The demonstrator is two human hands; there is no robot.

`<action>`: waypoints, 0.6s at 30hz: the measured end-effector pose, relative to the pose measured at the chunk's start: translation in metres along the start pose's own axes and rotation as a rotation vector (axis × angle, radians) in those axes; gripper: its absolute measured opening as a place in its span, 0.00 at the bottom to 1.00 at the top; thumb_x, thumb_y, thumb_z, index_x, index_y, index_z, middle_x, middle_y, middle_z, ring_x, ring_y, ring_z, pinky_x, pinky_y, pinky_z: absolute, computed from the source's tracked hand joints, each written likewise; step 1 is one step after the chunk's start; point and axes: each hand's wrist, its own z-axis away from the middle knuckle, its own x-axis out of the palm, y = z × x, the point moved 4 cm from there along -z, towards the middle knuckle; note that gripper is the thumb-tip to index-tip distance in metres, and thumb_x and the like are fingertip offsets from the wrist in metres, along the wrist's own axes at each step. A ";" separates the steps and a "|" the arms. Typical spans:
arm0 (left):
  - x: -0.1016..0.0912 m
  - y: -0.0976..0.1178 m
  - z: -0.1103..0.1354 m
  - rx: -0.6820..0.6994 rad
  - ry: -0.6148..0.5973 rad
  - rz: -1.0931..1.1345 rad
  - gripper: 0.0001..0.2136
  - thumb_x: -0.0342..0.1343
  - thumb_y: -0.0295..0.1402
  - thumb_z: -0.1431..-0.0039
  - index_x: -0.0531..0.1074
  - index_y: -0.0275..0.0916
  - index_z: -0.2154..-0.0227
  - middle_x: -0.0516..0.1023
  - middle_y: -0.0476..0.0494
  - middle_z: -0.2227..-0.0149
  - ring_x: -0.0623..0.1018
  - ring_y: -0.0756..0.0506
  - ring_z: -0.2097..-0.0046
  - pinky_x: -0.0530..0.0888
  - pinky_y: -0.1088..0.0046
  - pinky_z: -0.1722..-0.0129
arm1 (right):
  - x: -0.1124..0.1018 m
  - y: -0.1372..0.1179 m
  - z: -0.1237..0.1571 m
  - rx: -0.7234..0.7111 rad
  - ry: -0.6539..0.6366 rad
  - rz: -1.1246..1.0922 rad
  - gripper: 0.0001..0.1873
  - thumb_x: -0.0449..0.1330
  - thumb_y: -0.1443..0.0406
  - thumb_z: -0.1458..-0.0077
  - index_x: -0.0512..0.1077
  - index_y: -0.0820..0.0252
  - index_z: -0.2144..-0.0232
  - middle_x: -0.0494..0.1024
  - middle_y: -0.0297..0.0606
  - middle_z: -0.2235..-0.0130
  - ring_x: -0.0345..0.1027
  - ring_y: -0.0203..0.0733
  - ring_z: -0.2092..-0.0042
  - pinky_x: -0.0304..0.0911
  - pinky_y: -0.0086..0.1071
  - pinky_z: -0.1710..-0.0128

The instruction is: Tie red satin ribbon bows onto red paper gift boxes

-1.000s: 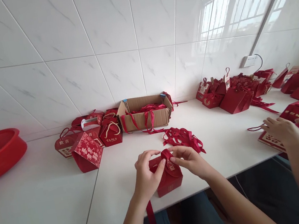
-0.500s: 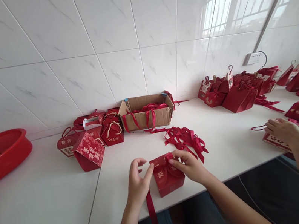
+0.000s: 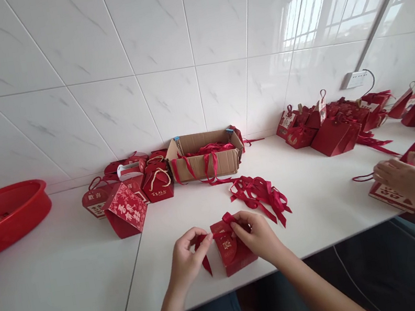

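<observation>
A small red gift box (image 3: 236,251) with gold print stands near the table's front edge. Across its top runs a red ribbon (image 3: 220,234). My left hand (image 3: 190,254) pinches the ribbon just left of the box, and its loose end hangs down below the fingers. At the box's top, my right hand (image 3: 254,232) holds a loop of the same ribbon between thumb and fingers. Part of the box's right side is hidden behind that hand. Beyond the box lies a loose heap of red ribbons (image 3: 259,192).
Behind stands a cardboard box (image 3: 205,166) of ribbons. Red gift boxes (image 3: 124,209) cluster left of it, with more gift boxes (image 3: 335,134) at right. A red basin (image 3: 12,225) sits far left. Another person's hands (image 3: 404,178) work at right.
My left hand has closed on the ribbon and drawn it taut leftward; its hanging end has risen onto the table. My right hand now holds a raised loop.
</observation>
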 end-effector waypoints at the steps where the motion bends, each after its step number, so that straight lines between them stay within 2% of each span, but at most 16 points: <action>1: -0.005 0.007 -0.001 0.065 0.010 -0.068 0.08 0.57 0.39 0.45 0.74 0.39 0.72 0.75 0.47 0.70 0.74 0.47 0.65 0.71 0.73 0.63 | 0.001 0.000 0.000 0.006 0.018 0.020 0.07 0.54 0.65 0.44 0.72 0.61 0.70 0.78 0.38 0.73 0.72 0.42 0.71 0.64 0.32 0.70; 4: -0.014 0.028 -0.005 0.237 -0.048 -0.279 0.07 0.56 0.37 0.43 0.77 0.41 0.68 0.78 0.45 0.66 0.76 0.47 0.64 0.72 0.75 0.67 | 0.002 0.000 -0.001 0.019 0.064 0.090 0.08 0.53 0.66 0.45 0.72 0.61 0.71 0.77 0.39 0.74 0.71 0.42 0.72 0.62 0.32 0.72; 6: -0.016 0.039 -0.007 0.282 -0.115 -0.338 0.07 0.57 0.37 0.43 0.77 0.42 0.69 0.78 0.44 0.64 0.77 0.46 0.62 0.72 0.77 0.69 | 0.003 0.000 -0.002 0.019 0.081 0.115 0.09 0.53 0.66 0.46 0.72 0.62 0.72 0.78 0.40 0.74 0.71 0.42 0.72 0.62 0.31 0.72; 8: -0.015 0.048 -0.009 0.290 -0.185 -0.343 0.06 0.56 0.37 0.42 0.76 0.42 0.69 0.79 0.45 0.62 0.77 0.46 0.60 0.73 0.77 0.66 | 0.002 -0.002 -0.002 0.014 0.087 0.126 0.08 0.54 0.67 0.47 0.74 0.62 0.71 0.79 0.40 0.72 0.71 0.43 0.70 0.62 0.32 0.71; 12: -0.001 0.066 -0.018 0.282 -0.324 -0.354 0.07 0.51 0.35 0.38 0.73 0.42 0.68 0.78 0.51 0.68 0.75 0.50 0.67 0.71 0.78 0.65 | 0.000 -0.012 0.000 -0.055 0.014 0.141 0.10 0.54 0.70 0.48 0.76 0.59 0.68 0.80 0.37 0.67 0.71 0.40 0.66 0.62 0.30 0.66; 15: 0.013 0.079 -0.029 0.364 -0.369 -0.406 0.08 0.49 0.32 0.38 0.73 0.41 0.68 0.77 0.52 0.69 0.73 0.51 0.68 0.69 0.78 0.66 | -0.002 -0.022 0.005 -0.175 -0.087 0.191 0.10 0.54 0.71 0.49 0.74 0.58 0.72 0.76 0.33 0.72 0.65 0.36 0.71 0.57 0.28 0.71; 18: 0.028 0.088 -0.042 0.478 -0.436 -0.468 0.08 0.50 0.29 0.39 0.74 0.42 0.68 0.78 0.53 0.68 0.75 0.50 0.67 0.68 0.75 0.62 | -0.003 -0.021 0.006 -0.207 -0.102 0.209 0.08 0.55 0.70 0.49 0.68 0.59 0.79 0.67 0.30 0.79 0.55 0.33 0.75 0.51 0.28 0.74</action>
